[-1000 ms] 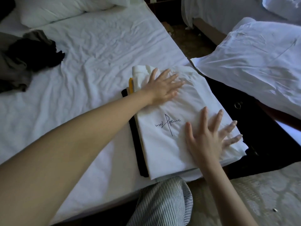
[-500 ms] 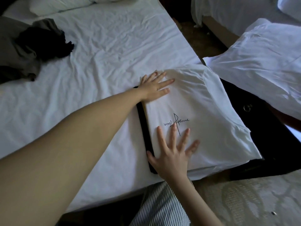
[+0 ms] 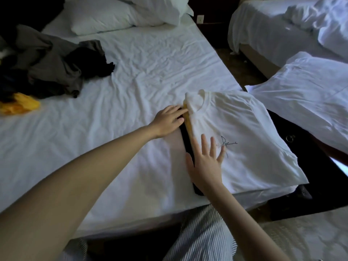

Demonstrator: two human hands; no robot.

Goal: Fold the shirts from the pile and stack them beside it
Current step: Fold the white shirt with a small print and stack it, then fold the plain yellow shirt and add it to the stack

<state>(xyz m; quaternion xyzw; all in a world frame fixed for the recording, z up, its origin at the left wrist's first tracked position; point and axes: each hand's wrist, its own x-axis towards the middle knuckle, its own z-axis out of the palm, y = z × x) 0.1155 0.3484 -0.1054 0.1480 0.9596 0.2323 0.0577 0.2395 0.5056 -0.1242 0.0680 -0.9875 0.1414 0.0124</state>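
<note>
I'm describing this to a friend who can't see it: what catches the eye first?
The folded white T-shirt with a dark signature print tops a stack at the near right corner of the white-sheeted bed, the right hand flat on it, the left hand at the stack's left edge. Far left lies a crumpled pile of grey, black and yellow clothes.

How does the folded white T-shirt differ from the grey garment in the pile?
The white T-shirt is folded flat; the grey garment lies crumpled. The white T-shirt tops a stack over a yellow layer and a black layer; the grey garment sits in a loose heap. The right hand rests on the white T-shirt; no hand touches the grey garment. Both lie on the bed sheet.
</note>
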